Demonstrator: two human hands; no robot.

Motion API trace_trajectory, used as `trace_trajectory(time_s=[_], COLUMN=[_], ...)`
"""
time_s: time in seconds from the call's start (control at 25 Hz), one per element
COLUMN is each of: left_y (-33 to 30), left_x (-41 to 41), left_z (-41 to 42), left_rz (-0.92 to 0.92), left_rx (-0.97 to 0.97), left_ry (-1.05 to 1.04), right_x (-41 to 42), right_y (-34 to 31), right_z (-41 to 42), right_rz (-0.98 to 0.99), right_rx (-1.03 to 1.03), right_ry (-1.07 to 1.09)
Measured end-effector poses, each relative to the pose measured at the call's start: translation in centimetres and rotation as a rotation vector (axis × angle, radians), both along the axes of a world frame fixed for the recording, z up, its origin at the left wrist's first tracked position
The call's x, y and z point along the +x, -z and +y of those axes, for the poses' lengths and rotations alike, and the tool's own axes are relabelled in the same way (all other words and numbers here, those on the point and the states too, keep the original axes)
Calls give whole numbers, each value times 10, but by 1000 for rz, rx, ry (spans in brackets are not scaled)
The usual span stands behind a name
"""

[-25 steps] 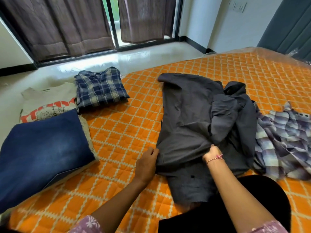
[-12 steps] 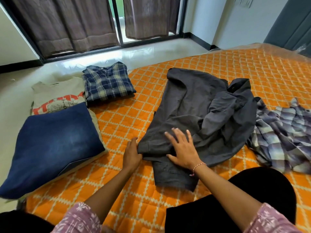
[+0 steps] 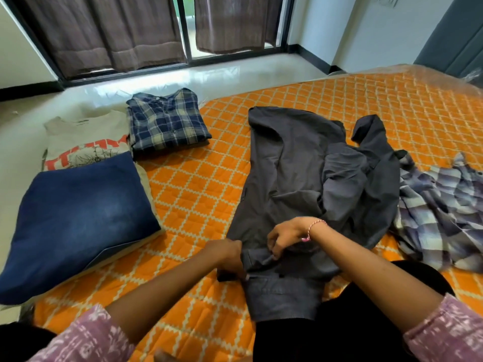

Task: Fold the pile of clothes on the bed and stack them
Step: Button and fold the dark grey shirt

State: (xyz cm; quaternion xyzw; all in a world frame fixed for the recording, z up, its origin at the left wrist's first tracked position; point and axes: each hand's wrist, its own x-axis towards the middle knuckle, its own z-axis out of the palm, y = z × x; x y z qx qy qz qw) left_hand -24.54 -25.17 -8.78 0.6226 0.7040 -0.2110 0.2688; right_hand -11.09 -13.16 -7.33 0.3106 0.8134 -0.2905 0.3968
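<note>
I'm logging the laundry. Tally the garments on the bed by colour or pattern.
Plaid: 2, the folded navy plaid shirt and the loose pale plaid shirt
Blue denim: 1, folded jeans
Beige printed: 1, T-shirt
Dark grey: 1, shirt
Total: 5

Brown curtains (image 3: 104,30) over dark-framed window (image 3: 187,30), white floor (image 3: 209,74) below.

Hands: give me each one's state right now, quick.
Left hand: grip closed on the near edge of the dark grey shirt.
Right hand: fingers curled, pinching the same shirt's fabric.
</note>
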Motion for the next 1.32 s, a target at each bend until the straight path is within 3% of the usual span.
trace_trajectory(time_s=[0.08,0.16,0.24,0.32,0.36,0.44,0.52,0.68,0.8,0.88,0.96,1.04,1.12,1.16,1.2,1.28,1.32], left_y=[-6,6,27,45,56,74,90,104,111,116,110,89,72,75,76,72,69], left_x=[-11,-9,-2,1,0,0,2,1,3,4,-4,-28,-58,-73,-88,-112,-119], left_z=[32,57,75,88,91,89,84,88,92,103,136,193,267,299,331,388,405], left_rz=[-30,-10,-27,-9,-40,-107,-135,-91,-105,-131,-201,-241,-318,-425,-647,-1015,-1134], left_rx=[200,502,550,607,627,638,683,779,840,873,839,788,718,788,772,658,588], left_ry=[-169,-217,-170,-195,-236,-287,-345,-418,-409,-439,-469,-503,-511,-546,-665,-999,-1133], right_x=[-10,-17,-21,-26,-28,-39,-50,-55,-59,-74,-95,-115,-136,-143,-146,-143,-137], right_y=[-5,-4,9,28,33,35,42,62,75,76,66,64,65,66,66,61,64], right_z=[18,38,59,82,93,112,132,164,189,220,255,284,306,317,333,367,378], right_rz=[189,446,526,524,555,662,731,901,914,892,787,574,542,640,801,1156,1220], right_rx=[30,383,671,703,592,34,-404,-404,-298,-35,301,638,800,769,661,211,-9], right_ry=[209,373,494,673,859,1387,1612,1956,1964,1830,1587,1206,907,903,1030,1556,1785])
